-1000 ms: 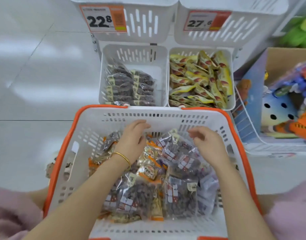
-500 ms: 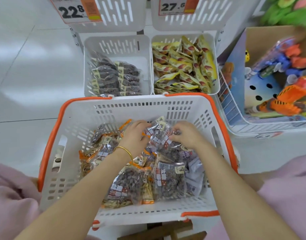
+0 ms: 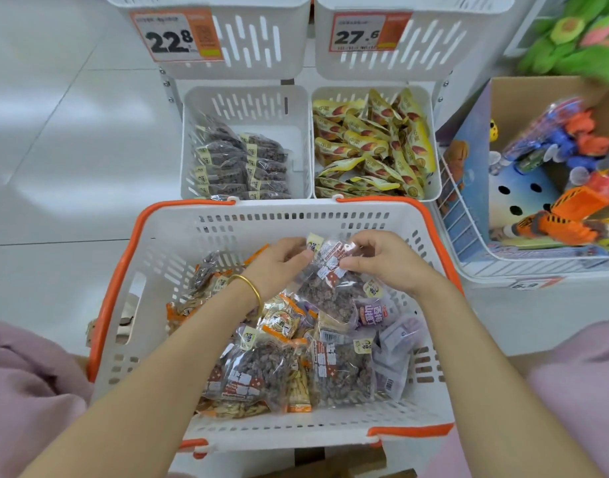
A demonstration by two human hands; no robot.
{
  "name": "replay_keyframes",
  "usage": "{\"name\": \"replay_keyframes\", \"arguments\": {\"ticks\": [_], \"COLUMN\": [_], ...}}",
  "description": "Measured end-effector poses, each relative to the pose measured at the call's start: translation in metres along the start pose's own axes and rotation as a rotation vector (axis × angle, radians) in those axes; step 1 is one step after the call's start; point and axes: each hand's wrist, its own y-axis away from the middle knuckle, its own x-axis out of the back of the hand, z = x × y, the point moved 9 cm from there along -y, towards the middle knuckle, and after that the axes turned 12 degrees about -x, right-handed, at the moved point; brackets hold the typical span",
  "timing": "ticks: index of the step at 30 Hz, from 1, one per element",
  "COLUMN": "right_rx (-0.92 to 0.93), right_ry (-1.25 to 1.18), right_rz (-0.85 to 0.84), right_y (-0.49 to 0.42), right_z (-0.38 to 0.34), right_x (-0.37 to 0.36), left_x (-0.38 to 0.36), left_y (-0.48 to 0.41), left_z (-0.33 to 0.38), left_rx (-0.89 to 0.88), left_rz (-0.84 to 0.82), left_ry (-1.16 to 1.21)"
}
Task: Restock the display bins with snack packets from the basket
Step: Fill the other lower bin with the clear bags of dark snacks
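At the bottom centre of the frame, the white, orange-rimmed basket (image 3: 124, 270) holds a loose heap of snack packets (image 3: 261, 374): clear bags of dark pieces, orange-edged bags and a few purple ones.

Toward the basket's far end, both hands are on 1 clear packet of dark pieces (image 3: 330, 294). The left hand (image 3: 279, 267), with a gold bangle (image 3: 249, 288) at the wrist, pinches the packet's top edge from the left. The right hand (image 3: 389, 267) pinches the same edge from the right with curled fingers. The packet's lower part lies against the heap, and I cannot tell whether it is lifted clear.

The step in hand looks like the pick: 1 packet is singled out and gripped but not yet out of the basket.

Just beyond the basket's far rim, at the centre of the frame, stand 2 low bins side by side. The left bin (image 3: 244, 105) holds 2 rows of dark packets (image 3: 241, 167) that seem to match the gripped one, with bare wall showing behind them. The right bin (image 3: 430, 108) is crowded with yellow packets (image 3: 365, 143).

The next move probably calls for lifting the packet over the rim and setting it into the left bin, lined up with the rows there.

At the top of the frame, 2 upper bins carry price tags reading 22.8 (image 3: 175, 36) and 27.6 (image 3: 361, 32).
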Motion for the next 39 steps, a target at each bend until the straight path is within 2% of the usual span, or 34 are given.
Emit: {"name": "replay_keyframes", "arguments": {"ticks": [4,9,13,15,21,23,24,26,27,28,30,31,33,36,39], "right_rx": [0.001,-0.023,0.066,0.112,0.272,0.288,0.270,0.153,0.058,-0.057,-0.267,-0.312,-0.284,-0.203,-0.133], "right_ry": [-0.100,-0.143,-0.043,0.006,0.168,0.116,0.063,-0.085,-0.166,-0.247,-0.346,-0.367,-0.403,-0.450,-0.400], "right_rz": [-0.018,0.117,0.000,0.016,0.186,0.270,0.363,0.545,0.549,0.471,0.207,0.105,0.075,0.156,0.200], "right_y": [0.003,0.012,0.020,0.019,0.020,0.021,0.022,0.025,0.024,0.021,0.017,0.018,0.016,0.015,0.015], "right_z": [-0.009,-0.007,-0.034,-0.050,-0.078,-0.078,-0.075,-0.055,-0.041,-0.026,-0.004,-0.001,-0.005,-0.012,-0.016], "right_x": [-0.001,0.019,0.011,0.005,0.004,0.011,0.019,0.041,0.045,0.043,0.019,0.005,-0.009,-0.005,0.013], "left_x": [0.015,0.040,0.045,0.042,0.024,0.023,0.026,0.035,0.039,0.043,0.050,0.052,0.054,0.054,0.053], "left_y": [0.000,0.006,0.008,0.009,0.009,0.010,0.010,0.010,0.010,0.011,0.011,0.011,0.010,0.008,0.006], "left_z": [0.000,-0.004,-0.014,-0.011,0.009,0.008,0.007,0.006,0.006,0.005,0.004,0.004,0.005,0.009,0.011], "left_rx": [0.000,0.026,0.100,0.112,0.065,0.063,0.066,0.071,0.073,0.082,0.095,0.096,0.088,0.064,0.039], "left_rz": [0.039,0.220,0.230,0.202,-0.026,-0.020,0.011,0.087,0.128,0.170,0.240,0.263,0.277,0.281,0.264], "left_ry": [0.019,0.151,0.309,0.353,0.199,0.225,0.224,0.213,0.223,0.243,0.267,0.265,0.247,0.252,0.287]}}
